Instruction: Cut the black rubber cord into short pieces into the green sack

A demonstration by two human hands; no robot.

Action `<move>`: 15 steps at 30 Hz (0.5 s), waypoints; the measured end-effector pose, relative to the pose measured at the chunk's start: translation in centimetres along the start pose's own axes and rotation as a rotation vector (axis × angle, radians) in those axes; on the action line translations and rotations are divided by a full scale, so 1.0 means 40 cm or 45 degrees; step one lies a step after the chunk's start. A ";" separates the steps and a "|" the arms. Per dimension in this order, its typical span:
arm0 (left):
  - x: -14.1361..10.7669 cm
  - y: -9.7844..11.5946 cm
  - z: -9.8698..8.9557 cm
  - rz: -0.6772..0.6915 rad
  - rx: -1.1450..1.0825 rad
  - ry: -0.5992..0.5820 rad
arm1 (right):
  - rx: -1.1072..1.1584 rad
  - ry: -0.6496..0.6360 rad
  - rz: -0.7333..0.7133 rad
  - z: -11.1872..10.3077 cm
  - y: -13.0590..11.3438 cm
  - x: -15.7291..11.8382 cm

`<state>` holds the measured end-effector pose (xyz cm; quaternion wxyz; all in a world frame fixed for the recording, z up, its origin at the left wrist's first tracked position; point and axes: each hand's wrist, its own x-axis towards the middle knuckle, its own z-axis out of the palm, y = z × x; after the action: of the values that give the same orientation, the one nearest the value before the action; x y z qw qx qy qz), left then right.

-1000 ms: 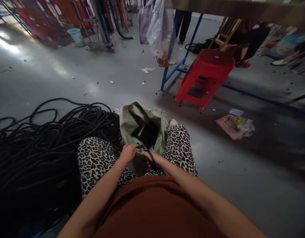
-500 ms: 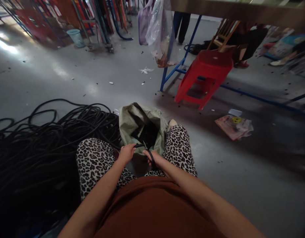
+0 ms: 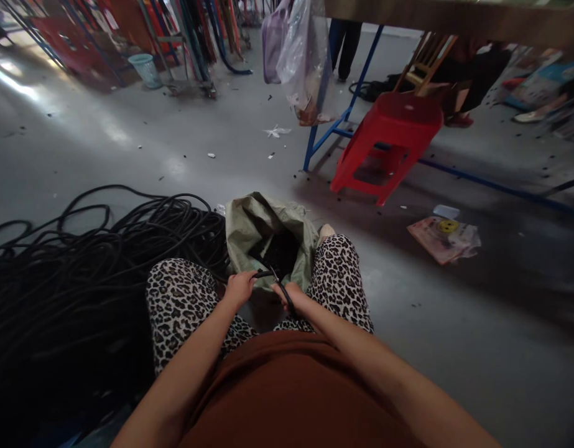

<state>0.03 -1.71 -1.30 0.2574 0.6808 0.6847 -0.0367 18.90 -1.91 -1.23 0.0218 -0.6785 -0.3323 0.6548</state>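
My left hand (image 3: 240, 288) is closed round a black cord (image 3: 263, 274), whose end sticks out to the right over the sack's near rim. My right hand (image 3: 289, 296) grips scissors (image 3: 287, 297) with black handles; their small blades meet the cord near its end. Between my knees stands an open green-grey sack (image 3: 242, 233) with dark pieces (image 3: 282, 250) inside, too dim to tell apart. A big heap of black cord (image 3: 175, 230) lies on the floor to the left, reaching up to the sack.
A red stool (image 3: 389, 146) stands beyond the sack at the right, by a table (image 3: 454, 23) with blue legs. Plastic packets (image 3: 443, 239) lie on the floor at the right. A light blue basket (image 3: 145, 70) and people's legs are farther back.
The scissor blades look closer together on the cord than before. Both hands have kept nearly the same place; the whole view has shifted slightly.
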 end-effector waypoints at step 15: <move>-0.006 0.011 -0.020 -0.063 0.006 -0.037 | 0.007 0.001 -0.010 -0.011 -0.006 -0.003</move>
<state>0.18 -1.55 -0.37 0.2647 0.6637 0.6975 -0.0547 19.21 -1.58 -0.95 0.0262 -0.6774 -0.3331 0.6553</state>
